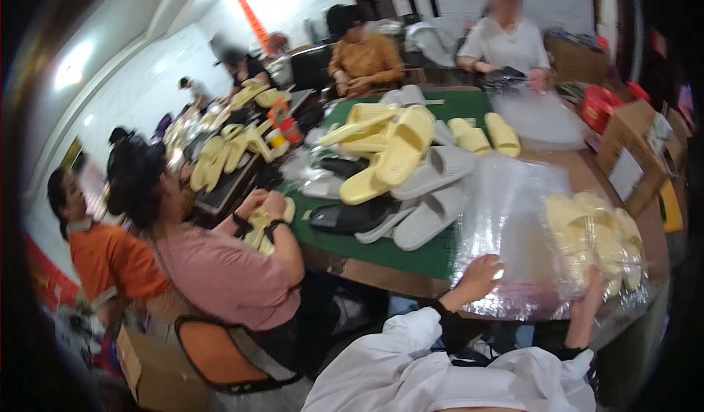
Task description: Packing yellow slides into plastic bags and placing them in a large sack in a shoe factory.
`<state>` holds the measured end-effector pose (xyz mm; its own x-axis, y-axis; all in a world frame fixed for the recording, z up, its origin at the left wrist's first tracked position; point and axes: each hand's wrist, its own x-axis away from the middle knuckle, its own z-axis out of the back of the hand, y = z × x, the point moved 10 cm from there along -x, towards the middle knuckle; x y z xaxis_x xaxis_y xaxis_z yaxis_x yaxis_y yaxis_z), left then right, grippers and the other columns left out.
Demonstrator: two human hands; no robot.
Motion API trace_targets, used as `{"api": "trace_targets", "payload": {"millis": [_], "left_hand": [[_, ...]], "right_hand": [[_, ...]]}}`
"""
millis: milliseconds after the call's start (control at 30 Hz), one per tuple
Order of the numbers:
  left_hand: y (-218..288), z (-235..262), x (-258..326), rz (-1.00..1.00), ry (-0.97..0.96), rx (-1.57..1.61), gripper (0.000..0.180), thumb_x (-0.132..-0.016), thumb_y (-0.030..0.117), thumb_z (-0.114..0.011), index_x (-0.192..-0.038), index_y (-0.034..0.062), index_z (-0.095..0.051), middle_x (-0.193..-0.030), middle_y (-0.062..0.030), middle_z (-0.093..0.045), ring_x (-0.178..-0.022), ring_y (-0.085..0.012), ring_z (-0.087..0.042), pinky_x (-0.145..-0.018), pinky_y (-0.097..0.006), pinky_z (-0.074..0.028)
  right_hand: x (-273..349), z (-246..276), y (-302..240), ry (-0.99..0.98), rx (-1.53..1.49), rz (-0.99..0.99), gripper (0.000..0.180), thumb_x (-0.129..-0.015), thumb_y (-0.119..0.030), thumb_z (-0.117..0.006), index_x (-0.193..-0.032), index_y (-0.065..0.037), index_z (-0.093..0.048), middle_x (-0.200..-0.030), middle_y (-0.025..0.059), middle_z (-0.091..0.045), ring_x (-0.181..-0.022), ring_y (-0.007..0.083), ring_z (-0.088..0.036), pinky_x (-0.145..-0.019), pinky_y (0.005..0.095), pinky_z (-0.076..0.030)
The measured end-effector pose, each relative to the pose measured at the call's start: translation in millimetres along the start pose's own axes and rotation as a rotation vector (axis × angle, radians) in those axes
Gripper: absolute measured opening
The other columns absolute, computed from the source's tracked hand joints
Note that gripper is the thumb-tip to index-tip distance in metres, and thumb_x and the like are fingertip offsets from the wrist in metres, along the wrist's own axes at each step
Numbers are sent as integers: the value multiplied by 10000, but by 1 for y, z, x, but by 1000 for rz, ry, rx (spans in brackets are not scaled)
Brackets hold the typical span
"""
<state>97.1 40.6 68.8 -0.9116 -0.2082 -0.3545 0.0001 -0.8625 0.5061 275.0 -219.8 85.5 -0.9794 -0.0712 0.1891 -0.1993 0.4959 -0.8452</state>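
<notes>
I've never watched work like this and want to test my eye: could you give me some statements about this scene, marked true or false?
1. The wearer's right grip is at yellow slippers in clear plastic. True.
2. Every slipper on the table is yellow. False: there are grey slippers and black slippers too.
3. The mat under the slipper pile is red. False: the mat is green.
4. A cardboard box stands toward the right. True.
5. The lower-left chair back is blue. False: the chair back is orange.

Right hand [585, 300] partly hidden, white shirt [469, 383] cut off, distant person [196, 93] blurred
</notes>
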Motion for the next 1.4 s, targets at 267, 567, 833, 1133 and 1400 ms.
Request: {"api": "trace_targets", "payload": {"millis": [267,567,833,1133,1400], "left_hand": [[5,-3,3,55,-55,-15,477,-788,201,-614,-1213,39,-470,-1295,-181,-405,-1242,-358,-330,-1039,-440,-263],[-8,2,12,104,-45,-22,441,-800,193,-610,-1209,82,-486,-1276,-179,-418,-1231,-349,-346,-1024,-446,-274],[30,116,-32,60,491,384,166,-827,37,-561,-991,54,-578,-1111,-140,-518,-1080,-317,-471,-935,-378,-372],[102,177,-39,-144,555,445,197,-763,-11,-582,-950,51,-564,-1121,-131,-499,-1085,-320,-453,-917,-398,-370],[140,237,-67,-459,664,92,223,-712,-11,-592,-921,54,-556,-1117,-165,-482,-1099,-354,-440,-904,-433,-360]], "right_hand": [[-205,113,-21,-127,257,261,581,-837,-214,-619,-1338,-76,-359,-1245,140,-453,-1134,232,-454,-941,359,-431],[-83,10,-18,156,451,694,495,-925,-286,-461,-1297,33,-385,-1235,184,-445,-1171,239,-417,-974,337,-359],[92,-113,69,-627,485,108,209,-910,-154,-470,-758,-18,-518,-752,31,-503,-732,121,-473,-725,255,-376],[237,-216,110,-1452,335,-224,690,-689,-309,-786,-1216,19,-485,-1231,106,-523,-1155,207,-468,-985,344,-343],[233,-267,95,-1359,307,-248,720,-638,-213,-811,-1218,39,-466,-1208,104,-540,-1075,183,-520,-938,318,-397]]}}
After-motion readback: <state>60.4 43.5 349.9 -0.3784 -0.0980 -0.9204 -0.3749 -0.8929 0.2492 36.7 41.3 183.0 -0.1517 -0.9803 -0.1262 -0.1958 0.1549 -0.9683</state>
